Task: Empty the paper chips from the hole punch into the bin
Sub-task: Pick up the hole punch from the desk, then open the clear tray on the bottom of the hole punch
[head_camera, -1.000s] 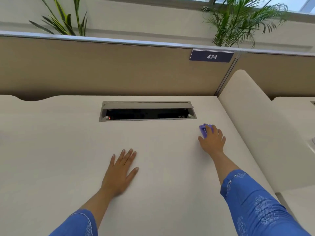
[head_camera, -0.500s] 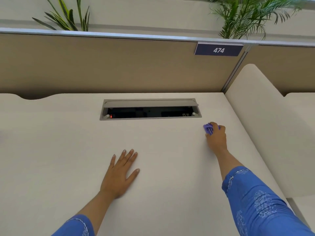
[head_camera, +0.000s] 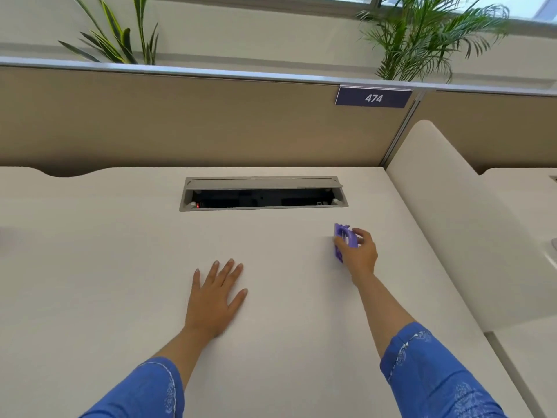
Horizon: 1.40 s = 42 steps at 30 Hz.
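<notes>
Hole punch (head_camera: 341,234), small and purple, held in the right hand (head_camera: 360,254) over the right part of the pale desk (head_camera: 90,267). Gripped with the thumb across its near face and the fingers (head_camera: 361,233) curled over its far side. Turned up on its edge, with one flat face toward the left. Not possible to tell if its lower corner touches the desk top or hangs just above it. Located in front of the right end of the open cable slot (head_camera: 263,194), near it but apart from it.

Left hand (head_camera: 215,300) flat on the desk, palm down, fingers straight and a little spread, holding nothing. Well apart from the punch, more toward the middle of the desk.

Blue sleeves with a pale printed pattern on both forearms, left sleeve (head_camera: 144,390) and right sleeve (head_camera: 431,372), ending before the wrists.

Behind the desk, a tan partition (head_camera: 180,122) with a metal top rail and a dark number plate (head_camera: 373,98) reading 474. Above the rail, a striped-leaf plant (head_camera: 120,34) at the left and a palm-like plant (head_camera: 422,34) at the right. At the right side of the desk, a pale rounded side divider (head_camera: 452,221).
</notes>
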Each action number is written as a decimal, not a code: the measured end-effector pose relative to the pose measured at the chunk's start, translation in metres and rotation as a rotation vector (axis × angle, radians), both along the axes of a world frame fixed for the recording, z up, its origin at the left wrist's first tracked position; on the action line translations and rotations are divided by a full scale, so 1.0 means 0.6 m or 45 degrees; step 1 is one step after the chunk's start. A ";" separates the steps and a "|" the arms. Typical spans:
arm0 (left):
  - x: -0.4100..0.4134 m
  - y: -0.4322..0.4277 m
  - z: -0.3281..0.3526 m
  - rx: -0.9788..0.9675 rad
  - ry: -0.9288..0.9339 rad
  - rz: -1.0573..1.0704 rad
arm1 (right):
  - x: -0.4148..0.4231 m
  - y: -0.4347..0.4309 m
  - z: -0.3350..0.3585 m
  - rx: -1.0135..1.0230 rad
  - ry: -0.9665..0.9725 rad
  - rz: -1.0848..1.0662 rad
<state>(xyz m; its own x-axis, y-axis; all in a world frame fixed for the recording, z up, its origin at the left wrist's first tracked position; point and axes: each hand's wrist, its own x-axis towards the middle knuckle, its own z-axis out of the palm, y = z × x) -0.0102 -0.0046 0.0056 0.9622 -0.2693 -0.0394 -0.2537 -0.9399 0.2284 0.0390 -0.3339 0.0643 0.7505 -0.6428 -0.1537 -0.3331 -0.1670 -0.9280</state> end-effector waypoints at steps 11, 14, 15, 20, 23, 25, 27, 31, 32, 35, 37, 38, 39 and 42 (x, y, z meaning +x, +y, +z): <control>-0.062 -0.008 0.068 -0.328 0.071 0.173 | -0.125 0.203 0.074 1.433 0.037 0.283; -0.077 0.014 0.103 -0.727 0.140 0.342 | -0.153 0.262 0.093 1.503 0.043 0.356; -0.080 0.024 0.117 -0.861 0.216 0.390 | -0.161 0.283 0.099 1.500 0.040 0.383; -0.098 0.075 0.193 -1.456 0.745 0.525 | -0.198 0.377 0.125 1.402 0.060 0.465; -0.116 0.114 0.221 -1.618 0.791 0.612 | -0.224 0.441 0.142 1.390 0.096 0.501; -0.127 0.137 0.228 -1.742 0.781 0.724 | -0.243 0.486 0.151 1.343 0.129 0.515; -0.140 0.157 0.231 -1.860 0.771 0.793 | -0.261 0.522 0.155 1.274 0.153 0.522; -0.168 0.200 0.227 -1.985 0.764 0.839 | -0.293 0.572 0.155 1.048 0.226 0.541; -0.173 0.209 0.224 -1.984 0.769 0.838 | -0.299 0.581 0.153 0.980 0.246 0.547; -0.184 0.225 0.215 -1.997 0.770 0.849 | -0.316 0.604 0.151 0.729 0.284 0.567; -0.187 0.236 0.214 -2.045 0.792 0.887 | -0.323 0.618 0.152 0.534 0.278 0.599; -0.188 0.244 0.216 -2.084 0.830 0.910 | -0.327 0.624 0.152 0.438 0.232 0.619; -0.189 0.254 0.217 -2.138 0.895 0.918 | -0.332 0.631 0.151 0.349 0.161 0.648; -0.197 0.284 0.217 -2.398 1.120 0.879 | -0.348 0.654 0.141 0.139 -0.019 0.755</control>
<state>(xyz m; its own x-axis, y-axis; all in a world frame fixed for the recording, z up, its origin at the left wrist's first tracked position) -0.1283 0.1655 0.1359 0.7860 -0.2263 -0.5753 0.5818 0.5853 0.5647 -0.1697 0.0583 0.1489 0.9787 -0.0952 -0.1821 -0.1993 -0.2240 -0.9540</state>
